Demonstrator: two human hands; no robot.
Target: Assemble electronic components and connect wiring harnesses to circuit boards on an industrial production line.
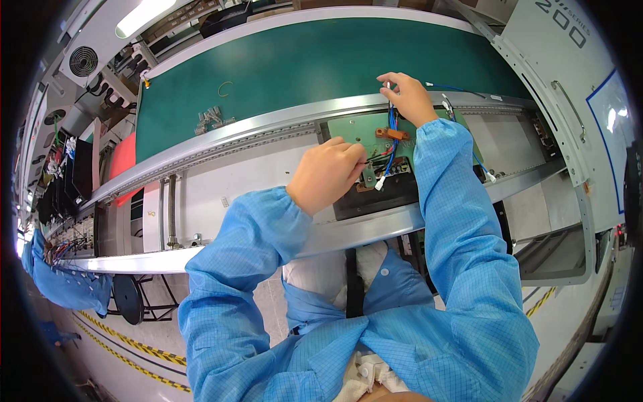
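My left hand [328, 173] is closed in a pinch at the left side of a black-based assembly with a circuit board. Red, green and black wires [380, 157] run up to its fingertips; what it grips is hidden. Higher up, my right hand [410, 97] pinches the upper end of a blue wire [392, 115], thumb and index finger together. Blue wires pass by an orange-brown block [392, 134] and hang down to a white connector [380, 183]. A green plate [345, 128] lies under and behind these parts.
A metal rail [268, 124] separates the work from a green mat [301, 60]. On the mat are small clear pieces [213, 119], a thin ring [226, 89] and a blue wire with a white connector [462, 89]. A white machine panel [569, 74] stands at right.
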